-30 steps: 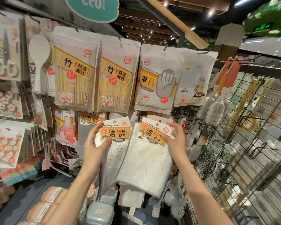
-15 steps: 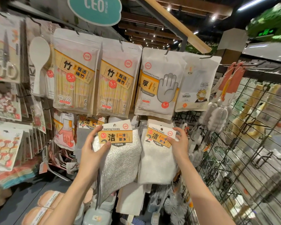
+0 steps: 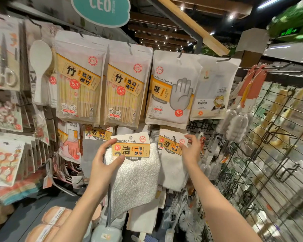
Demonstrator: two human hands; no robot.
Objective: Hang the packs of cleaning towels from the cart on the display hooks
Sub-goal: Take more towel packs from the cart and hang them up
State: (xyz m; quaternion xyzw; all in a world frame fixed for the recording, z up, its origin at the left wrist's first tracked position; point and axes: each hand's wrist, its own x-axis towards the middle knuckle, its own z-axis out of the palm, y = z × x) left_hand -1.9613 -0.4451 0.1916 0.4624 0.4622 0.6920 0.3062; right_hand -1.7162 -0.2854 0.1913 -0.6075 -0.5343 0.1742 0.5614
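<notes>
Both towel packs carry orange header cards reading "Cleaning towels", a red "CEO" seal and a "5.9" price dot. The left hand (image 3: 101, 165) pinches the near pack (image 3: 135, 172) by its card, thumb in front; its white nubbly cloth hangs free. The right hand (image 3: 191, 151) pinches the far pack's (image 3: 171, 165) card up against the display. Just above hang a "Disposable gloves" bag (image 3: 171, 88) and two chopstick bags (image 3: 101, 84); a wire rack (image 3: 269, 154) crowds the right side.
</notes>
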